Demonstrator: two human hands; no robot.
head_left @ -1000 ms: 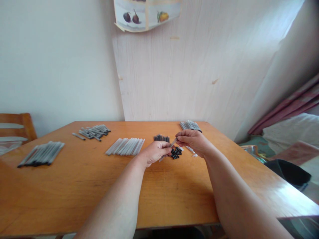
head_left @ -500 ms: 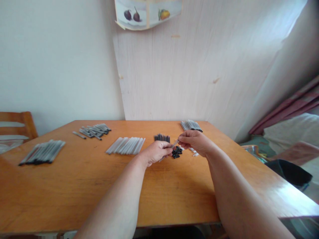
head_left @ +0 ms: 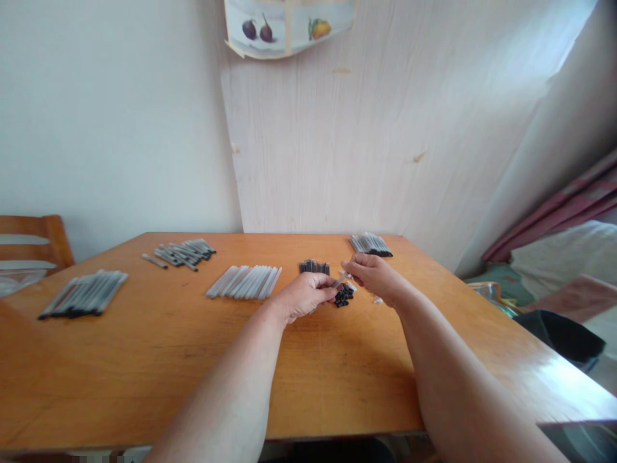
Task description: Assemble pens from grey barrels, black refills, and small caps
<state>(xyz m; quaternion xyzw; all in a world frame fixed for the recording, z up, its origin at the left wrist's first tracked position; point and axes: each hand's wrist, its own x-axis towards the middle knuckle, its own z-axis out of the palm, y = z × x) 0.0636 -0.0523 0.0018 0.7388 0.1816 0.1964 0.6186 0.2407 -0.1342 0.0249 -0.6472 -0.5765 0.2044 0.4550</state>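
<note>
My left hand (head_left: pixel 304 294) is closed round a thin clear pen tube (head_left: pixel 339 280), whose upper end pokes out toward my right hand (head_left: pixel 373 276). The right hand's fingertips pinch at that end of the tube; whatever small part they hold is hidden. Both hands hover over a small heap of black caps (head_left: pixel 343 295) on the wooden table (head_left: pixel 159 360). Just behind the hands lies a short row of dark refills (head_left: pixel 313 265). A few clear bits (head_left: pixel 376 299) lie to the right of my right hand.
A row of clear tubes (head_left: pixel 245 281) lies left of my hands. Bundles of grey pens lie at the far left (head_left: pixel 84 294), back left (head_left: pixel 182 253) and back right (head_left: pixel 370 244). A wooden chair (head_left: pixel 36 240) stands at the left, bedding and a dark bag (head_left: pixel 562 331) at the right.
My right hand has lowered a little and closed in on my left hand; less of the tube shows between them.
</note>
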